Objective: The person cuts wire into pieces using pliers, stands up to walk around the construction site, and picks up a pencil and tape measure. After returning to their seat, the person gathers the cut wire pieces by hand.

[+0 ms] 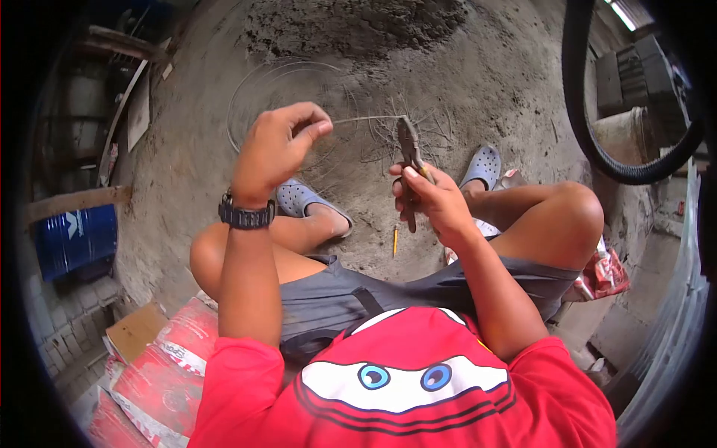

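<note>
Between thumb and fingers, my left hand [282, 145] pinches a thin wire [366, 118] that runs right to the pliers. My right hand [433, 196] is wrapped round the handles of the pliers [408, 142], whose jaws point up and meet the wire's end. A large loop of the wire [233, 101] curves over the ground behind my left hand. Cut or bent pieces of wire [422, 133] lie scattered on the ground beyond the pliers. On the ground below the pliers lies a yellow pencil-like object [395, 243].
Clogs [302, 201] are on my feet at either side. Red and white bags [168, 381] lie at lower left, beside a blue drum [75, 239]. A thick black hose [635, 175] hangs at upper right, before a bucket [624, 134]. Dark loose material [351, 26] lies ahead.
</note>
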The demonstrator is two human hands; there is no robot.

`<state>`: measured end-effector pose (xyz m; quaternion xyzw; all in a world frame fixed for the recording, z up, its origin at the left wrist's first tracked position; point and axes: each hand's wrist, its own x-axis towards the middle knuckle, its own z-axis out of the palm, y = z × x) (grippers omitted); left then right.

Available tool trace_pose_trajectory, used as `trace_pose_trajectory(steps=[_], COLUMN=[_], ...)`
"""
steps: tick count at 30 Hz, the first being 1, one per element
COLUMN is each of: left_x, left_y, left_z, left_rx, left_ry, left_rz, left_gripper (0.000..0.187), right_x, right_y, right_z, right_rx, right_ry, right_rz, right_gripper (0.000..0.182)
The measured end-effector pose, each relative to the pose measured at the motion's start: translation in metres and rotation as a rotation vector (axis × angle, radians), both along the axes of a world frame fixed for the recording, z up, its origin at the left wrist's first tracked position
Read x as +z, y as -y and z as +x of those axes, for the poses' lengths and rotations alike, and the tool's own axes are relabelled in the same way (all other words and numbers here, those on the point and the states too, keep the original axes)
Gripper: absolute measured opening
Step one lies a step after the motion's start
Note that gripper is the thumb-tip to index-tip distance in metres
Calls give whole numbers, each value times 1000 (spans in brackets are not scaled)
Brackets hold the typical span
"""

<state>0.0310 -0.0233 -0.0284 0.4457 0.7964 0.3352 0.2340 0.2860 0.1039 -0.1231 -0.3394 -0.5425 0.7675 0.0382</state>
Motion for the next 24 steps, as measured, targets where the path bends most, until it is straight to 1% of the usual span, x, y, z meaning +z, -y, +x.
trace_pose_trajectory(steps=[2,3,4,6,7,8,9,10,11,13,14,16,17,18,19,20,21,22,24], left_x=[-2,-2,-3,-4,-4,-4,-3,-4,-5,-7,-8,-11,-12,-13,-15,-16,-16,-17,-16], left_y=[2,2,5,8,9,11,12,11,10,8,8,9,10,10,9,9,8,9,9], left_z=[-10,-11,-13,-17,-16,-13,-11,-9,-6,-6,-9,-13,-16,-19,-23,-27,-29,-28,-27], left_rx=[-5,5,23,-6,3,3,3,8,-25,-56,-58,-46,-9,26,31,46,57,54,45], left_ry=[47,56,53,-31,-30,-89,-146,-143,-156,-162,-174,-180,-170,-160,-160,-73,17,20,11], left_rz=[73,125,130,127,129,46,-40,-41,-37,-22,-2,17,30,41,41,58,75,74,102], left_gripper=[16,15,15,15,15,16,17,17,17,18,18,18,18,19,19,19,19,19,18], right_x=[17,24,25,22,8,-21,-24,-27,-30,-27,-24,-8,-7,-3,2,4,6,7,13], right_y=[-1,-3,-4,-5,-2,-5,-3,0,4,8,6,3,1,0,-1,-2,-3,-2,-1], right_z=[2,3,2,0,-4,-3,-5,-4,-2,-4,-4,-5,-4,-3,-2,-1,-2,-2,-4], right_rx=[9,40,59,84,54,117,91,61,63,-42,-37,-81,-62,-53,-32,-14,39,35,-29], right_ry=[-279,-282,-278,-117,20,154,214,277,282,269,274,176,92,94,-75,-245,-317,-316,-169], right_rz=[-516,-586,-584,-333,-27,496,495,490,490,147,154,-164,-269,-269,-425,-579,-630,-631,-464], right_gripper=[35,34,34,34,33,32,32,31,31,32,32,31,32,32,33,34,34,34,33])
